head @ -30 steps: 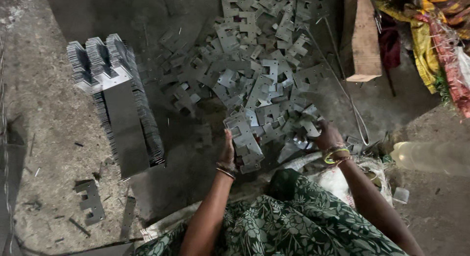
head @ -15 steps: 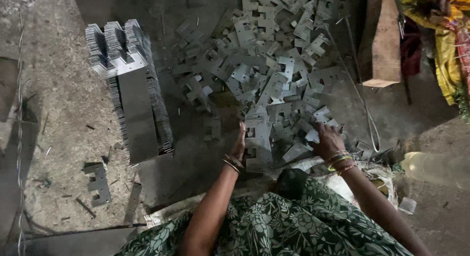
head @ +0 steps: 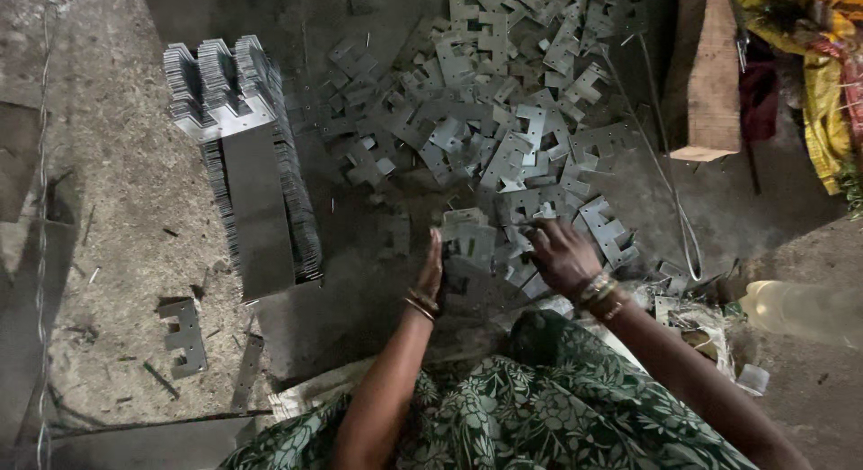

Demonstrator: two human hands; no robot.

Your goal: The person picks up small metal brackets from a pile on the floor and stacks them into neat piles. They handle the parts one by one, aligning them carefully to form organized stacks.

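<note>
- Left hand reaches forward on a straight arm, held edge-on with fingers together, bangles at the wrist.
- Right hand sits palm down, fingers curled and spread, bangles on its wrist too.
- Both forearms angle inward, hands near each other.

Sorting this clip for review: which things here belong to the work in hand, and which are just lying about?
In the work:
left hand and right hand, both on the loose metal plates
small stack between the hands
tall stacked plates

Lying about:
wooden block
plastic bottle
yellow cloth
stray plate
</note>
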